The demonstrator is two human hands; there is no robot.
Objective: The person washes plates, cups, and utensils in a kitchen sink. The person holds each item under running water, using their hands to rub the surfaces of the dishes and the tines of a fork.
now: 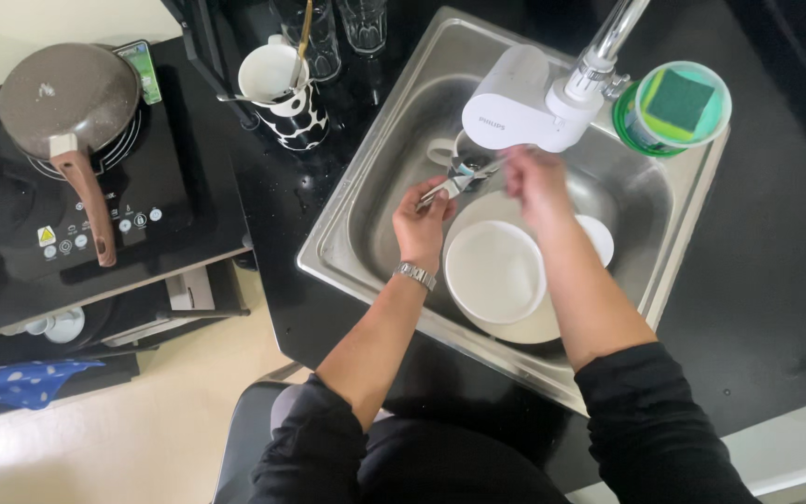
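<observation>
**Both hands on cutlery above a sink of white dishes**

The black stone-like countertop (757, 280) fills most of the view, with the rectangular stainless-steel sink (366, 233) set into it; to the left sits a black induction hob (67, 233) carrying a grey speckled frying pan with a brown handle (67, 98). Inside the sink lies a large white round plate (515, 327), with a smaller white bowl (494, 271) resting on it and a white mug (445, 149) beyond, near the tap; a white plastic water filter fixed to a chrome tap (520, 98) hangs over the basin. On the counter's far edge stands a black-and-white patterned mug holding utensils (282, 89), and at the sink's right rim a round green-rimmed tub with a green and yellow sponge (681, 105).

The left hand (420, 224), a metal watch at its wrist, is closed around a bundle of steel cutlery (459, 184), held above the plate and under the filter; the right hand (534, 177) is curled, its fingertips pinching the far end of the same cutlery, though motion blur hides the exact grip.
</observation>
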